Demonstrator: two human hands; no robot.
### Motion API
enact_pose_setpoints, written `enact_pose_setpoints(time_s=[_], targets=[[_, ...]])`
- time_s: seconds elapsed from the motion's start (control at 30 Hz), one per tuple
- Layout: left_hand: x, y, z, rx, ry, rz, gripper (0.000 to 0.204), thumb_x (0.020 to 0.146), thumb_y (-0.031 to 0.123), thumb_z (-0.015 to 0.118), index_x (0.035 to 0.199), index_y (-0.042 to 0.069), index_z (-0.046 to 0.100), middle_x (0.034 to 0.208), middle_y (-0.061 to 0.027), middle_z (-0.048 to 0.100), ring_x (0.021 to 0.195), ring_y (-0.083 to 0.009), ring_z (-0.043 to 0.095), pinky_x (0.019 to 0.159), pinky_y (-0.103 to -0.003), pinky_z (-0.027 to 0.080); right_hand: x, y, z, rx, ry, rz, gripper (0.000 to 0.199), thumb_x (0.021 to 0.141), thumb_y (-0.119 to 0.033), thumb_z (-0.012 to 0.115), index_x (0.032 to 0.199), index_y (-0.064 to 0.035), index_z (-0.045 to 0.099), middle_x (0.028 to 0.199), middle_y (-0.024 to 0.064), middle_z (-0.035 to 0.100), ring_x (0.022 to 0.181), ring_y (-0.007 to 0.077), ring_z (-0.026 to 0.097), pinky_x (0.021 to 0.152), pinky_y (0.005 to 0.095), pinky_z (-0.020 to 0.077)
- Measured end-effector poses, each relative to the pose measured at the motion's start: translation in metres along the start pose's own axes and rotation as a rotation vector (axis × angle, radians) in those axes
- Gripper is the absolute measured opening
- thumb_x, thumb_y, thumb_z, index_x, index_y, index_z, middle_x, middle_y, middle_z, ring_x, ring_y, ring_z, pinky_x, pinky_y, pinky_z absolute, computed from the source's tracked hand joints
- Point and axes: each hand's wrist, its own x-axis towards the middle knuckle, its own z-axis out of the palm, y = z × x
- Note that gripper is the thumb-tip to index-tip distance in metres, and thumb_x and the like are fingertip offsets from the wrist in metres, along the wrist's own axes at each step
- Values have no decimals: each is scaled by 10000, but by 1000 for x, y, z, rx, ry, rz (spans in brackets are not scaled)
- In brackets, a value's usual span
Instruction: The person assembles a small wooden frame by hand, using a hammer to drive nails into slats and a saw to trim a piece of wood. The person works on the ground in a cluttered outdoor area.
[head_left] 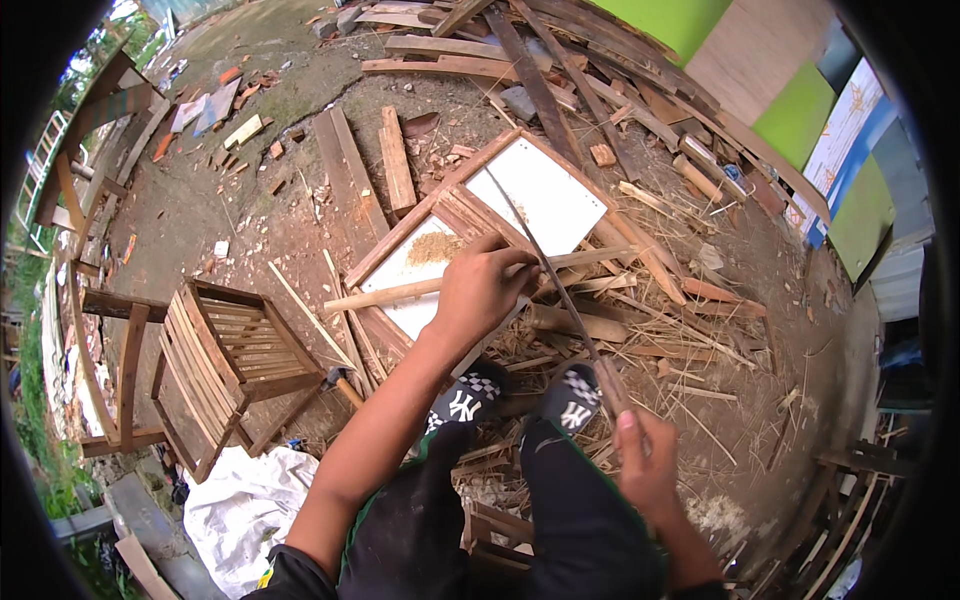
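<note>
My left hand (485, 288) is closed over a light wooden strip (385, 293), pressing it across a wood-framed white panel (548, 195). In my right hand (648, 460) is the handle of a long, narrow, dark-bladed tool (568, 300); whether its edge is toothed I cannot make out. The blade slants up and away, passing just right of my left fingertips and crossing the strip. Where blade and strip meet is partly hidden by my left hand. A small heap of sawdust (435, 247) lies on the panel's left part.
At the left stands a slatted wooden chair-like piece (230, 355), a hammer (345, 385) near it. A white sack (245, 510) lies lower left. Planks (450, 65) pile up at the back. Wood scraps and thin sticks (690, 330) litter the ground right of my feet.
</note>
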Motion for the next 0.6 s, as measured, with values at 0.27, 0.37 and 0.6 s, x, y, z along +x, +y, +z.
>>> enact_pose_setpoints(time_s=[0.27,0.37,0.6], targets=[[-2,7,4,0,28,-15,151,828,147,829,971,99,834,936,-112,683,835,-301,697,767,-419,568,-5,-4,-19,16,-130,146,451,1112,-292,496,774,-5,576,634,57,559,581,126,543,555,327,422],[-3,5,2,-1,54,3,147,817,157,840,955,106,834,1066,-103,666,892,-295,700,809,-413,576,-29,14,24,300,-62,223,468,1124,-298,469,743,-34,537,629,11,522,575,98,497,548,300,393],[0,13,-3,53,-29,-98,132,833,164,836,947,100,827,939,-80,697,834,-292,712,760,-406,569,-35,23,75,537,161,83,459,1110,-219,448,688,-42,470,577,19,461,496,92,407,496,272,310]])
